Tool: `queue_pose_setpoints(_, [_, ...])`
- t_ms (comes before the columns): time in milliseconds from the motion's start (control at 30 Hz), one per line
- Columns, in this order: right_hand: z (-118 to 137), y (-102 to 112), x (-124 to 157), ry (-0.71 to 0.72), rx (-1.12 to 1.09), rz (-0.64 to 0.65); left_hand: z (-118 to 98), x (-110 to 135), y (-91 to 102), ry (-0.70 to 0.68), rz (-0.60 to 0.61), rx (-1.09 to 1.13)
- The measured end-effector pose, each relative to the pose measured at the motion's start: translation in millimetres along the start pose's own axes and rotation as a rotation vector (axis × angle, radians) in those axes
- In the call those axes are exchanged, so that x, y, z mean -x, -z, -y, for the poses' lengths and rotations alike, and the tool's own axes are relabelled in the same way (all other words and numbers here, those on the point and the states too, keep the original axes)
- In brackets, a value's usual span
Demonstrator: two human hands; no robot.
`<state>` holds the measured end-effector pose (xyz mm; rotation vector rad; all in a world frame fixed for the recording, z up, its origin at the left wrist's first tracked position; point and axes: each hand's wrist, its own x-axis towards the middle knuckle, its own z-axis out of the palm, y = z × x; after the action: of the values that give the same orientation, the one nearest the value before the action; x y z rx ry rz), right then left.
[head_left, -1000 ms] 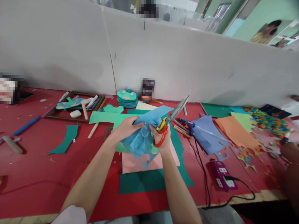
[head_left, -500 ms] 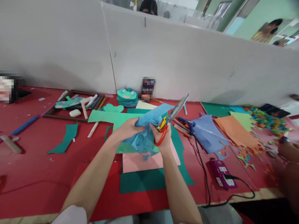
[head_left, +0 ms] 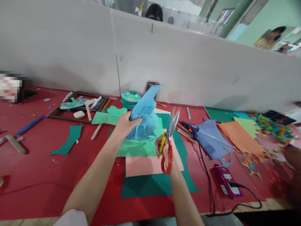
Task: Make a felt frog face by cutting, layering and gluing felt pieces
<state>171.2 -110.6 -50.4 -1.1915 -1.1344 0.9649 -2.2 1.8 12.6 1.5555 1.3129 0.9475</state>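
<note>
My left hand (head_left: 125, 125) pinches a sheet of blue felt (head_left: 145, 106), thumb on top. The sheet stands up, bent, and a round outline shows on it by my thumb. In my right hand (head_left: 162, 149) is a pair of scissors (head_left: 169, 128) with one red and one yellow handle; the blades point up, slightly parted, just right of the felt and apart from it. Below both hands lie a light green sheet (head_left: 138, 149), a pink sheet (head_left: 148, 166) and a dark green sheet (head_left: 155, 186), stacked on the red table.
Left are a brown tray (head_left: 63, 116) of markers and a dark green scrap (head_left: 70, 141). Behind stand stacked frog faces (head_left: 130, 98). To the right lie a glue gun (head_left: 191, 128), purple felt (head_left: 213, 138), orange felt (head_left: 242, 136) and a purple power strip (head_left: 227, 182) with cords.
My right hand has moved down and away from the blue felt, turning the scissors more upright. The felt, bunched between both hands before, is now raised and spread in my left hand alone.
</note>
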Motion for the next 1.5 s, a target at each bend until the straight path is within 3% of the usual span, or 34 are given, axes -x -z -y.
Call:
queue_pose_setpoints(67, [-3,0,10,-0.109,-0.045,0.116,-1,-1,1.0,0.015,-0.049,0.021])
queue_pose_setpoints(133, [-5,-2,16,-0.184,0.004,0.130,-2,0,1.8,0.036,-0.065,0.057])
queue_pose_setpoints(233, [-2,-8,15,-0.203,0.058,-0.001,-5,3,2.1,0.033,-0.023,0.088])
queue_pose_setpoints(333, [8,-14,6,-0.133,-0.052,-0.149,-8,6,0.5,-0.009,0.068,0.039])
queue_pose_setpoints(533, [25,-18,-25,-0.034,-0.044,-0.327,-7,8,-5.4,-0.026,0.196,0.016])
queue_pose_setpoints(800, [27,-22,-62,0.055,-0.124,-0.263,-3,5,-3.8,-0.099,0.246,-0.027])
queue_pose_setpoints(1067, [5,-29,-64,0.074,-0.012,-0.221,-3,6,-9.3,-0.134,0.283,-0.108])
queue_pose_setpoints(1167, [2,-28,-64,0.104,-0.019,-0.259,-4,9,-15.4,-0.177,0.193,-0.171])
queue_pose_setpoints(1300, [4,-23,-68,0.116,-0.035,-0.303,-14,18,-18.1,-0.416,-0.138,-0.182])
queue_pose_setpoints(1400, [8,-18,-68,0.098,-0.038,-0.350,-26,31,-15.2,-0.499,-0.337,-0.168])
queue_pose_setpoints(1433, [10,-17,-68,0.093,-0.037,-0.364,-29,36,-14.2,-0.496,-0.322,-0.177])
queue_pose_setpoints(1500, [14,-15,-68,0.097,-0.042,-0.380,-34,46,-13.5,-0.414,-0.115,-0.244])
